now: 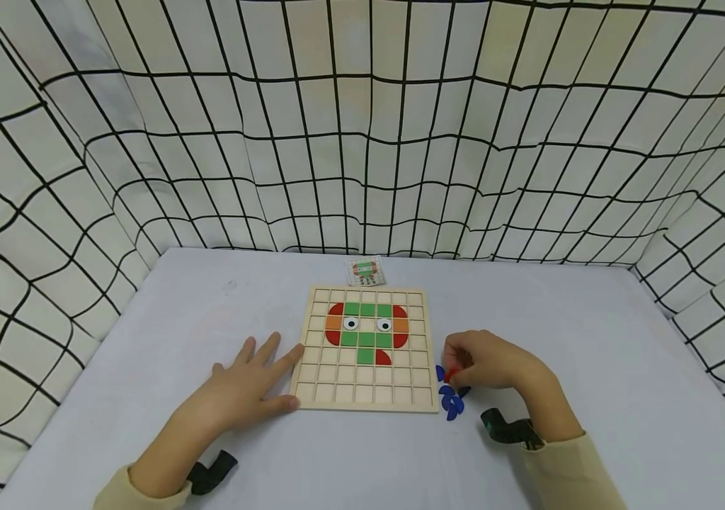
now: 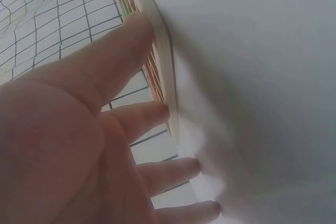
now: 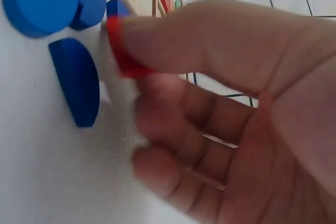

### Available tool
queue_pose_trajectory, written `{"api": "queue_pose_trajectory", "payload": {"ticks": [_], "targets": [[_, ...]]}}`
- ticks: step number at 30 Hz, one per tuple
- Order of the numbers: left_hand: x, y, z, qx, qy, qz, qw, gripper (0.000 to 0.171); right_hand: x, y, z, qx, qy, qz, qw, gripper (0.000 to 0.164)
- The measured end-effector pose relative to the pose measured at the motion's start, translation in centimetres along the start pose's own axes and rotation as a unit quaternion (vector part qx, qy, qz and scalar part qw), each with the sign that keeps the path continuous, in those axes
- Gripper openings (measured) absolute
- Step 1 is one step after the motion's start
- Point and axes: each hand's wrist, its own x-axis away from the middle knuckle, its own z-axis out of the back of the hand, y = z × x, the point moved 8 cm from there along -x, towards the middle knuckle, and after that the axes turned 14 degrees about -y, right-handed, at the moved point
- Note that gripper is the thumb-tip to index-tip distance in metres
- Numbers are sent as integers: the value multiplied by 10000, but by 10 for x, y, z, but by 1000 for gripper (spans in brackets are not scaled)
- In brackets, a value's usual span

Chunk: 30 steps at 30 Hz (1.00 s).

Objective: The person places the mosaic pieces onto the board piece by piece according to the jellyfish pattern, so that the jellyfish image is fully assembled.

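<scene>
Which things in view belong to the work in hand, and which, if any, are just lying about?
Belong to the work:
wooden grid board, touched by the left hand
red piece, pinched by the right hand
placed green squares
blue rounded pieces beside the board
picture card beyond the board

Probably only surroundings:
black netting
white tabletop
dark wrist gear

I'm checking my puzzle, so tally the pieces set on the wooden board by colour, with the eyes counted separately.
Green squares: 7
Red rounded pieces: 5
Orange squares: 2
Eyes: 2
Total: 16
</scene>
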Motion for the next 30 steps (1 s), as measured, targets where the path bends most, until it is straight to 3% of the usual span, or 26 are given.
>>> {"api": "queue_pose_trajectory", "payload": {"ticks": [7,13,20,30], "targets": [[0,-1,-2,75,-65,-10,10000,82,1,-11,12,-221,663,564,9960,12],[-1,0,-2,35,-74,-52,10000,83,3,-19,23,-830,1296,1087,9821,13],[-2,-1,-3,-17,-126,-37,9999,83,-1,-27,21,-1621,1393,1503,9653,12],[-2,-1,-4,14,-168,-45,9998,83,-1,-33,16,-1674,1374,1512,9645,18]]}}
